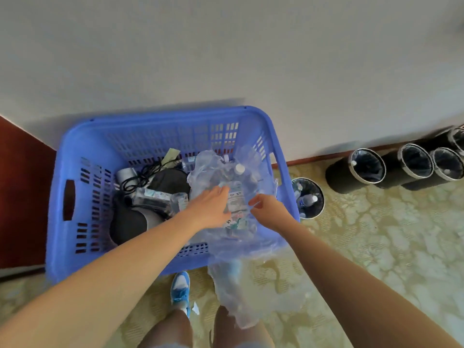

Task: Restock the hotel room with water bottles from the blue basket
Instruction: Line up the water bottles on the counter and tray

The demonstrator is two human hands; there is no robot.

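The blue basket (57, 197) stands on the carpet against the white wall. In its right half lies a pack of water bottles (236, 194) in torn clear plastic wrap (251, 292), which hangs over the near rim down to the floor. A white cap (240, 168) shows at the pack's far end. My left hand (211, 207) reaches into the pack, fingers spread on a bottle. My right hand (263, 205) pinches the wrap at the pack's right side.
The basket's left half holds black pouches, a cable (140, 177) and boxed items. Several black cylindrical bins (356, 172) with liners lie along the wall at right; one bin (310, 197) stands beside the basket. My blue shoe (180, 287) is just below the basket.
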